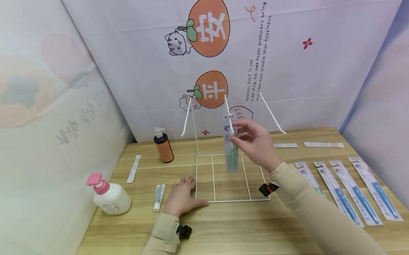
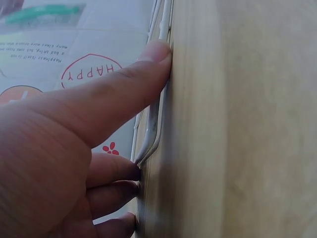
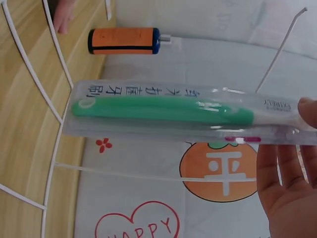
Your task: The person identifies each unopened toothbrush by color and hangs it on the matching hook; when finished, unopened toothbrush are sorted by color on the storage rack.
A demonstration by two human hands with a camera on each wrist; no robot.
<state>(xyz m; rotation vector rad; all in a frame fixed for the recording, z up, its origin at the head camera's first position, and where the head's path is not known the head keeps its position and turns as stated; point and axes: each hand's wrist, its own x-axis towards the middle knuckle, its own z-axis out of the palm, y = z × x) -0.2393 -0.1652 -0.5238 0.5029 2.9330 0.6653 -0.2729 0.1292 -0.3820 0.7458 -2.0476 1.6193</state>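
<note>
My right hand [image 1: 258, 143] pinches a packaged toothbrush [image 1: 232, 157] near its top, between thumb and fingers. The pack hangs upright at the middle prong [image 1: 226, 103] of a white wire rack [image 1: 232, 201]. In the right wrist view the toothbrush [image 3: 163, 110] shows a green handle inside clear plastic. My left hand [image 1: 181, 197] rests at the rack's front left corner with fingers spread on the wood. Seen from the left wrist, the thumb [image 2: 133, 87] lies along the front wire of the base.
Several packaged toothbrushes [image 1: 377, 190] lie on the right of the table. At left stand a white bottle with a pink pump [image 1: 112, 198] and a dark bottle with an orange label [image 1: 164, 148]. A small tube [image 1: 158, 198] and slim flat packets [image 1: 324, 145] lie around the rack.
</note>
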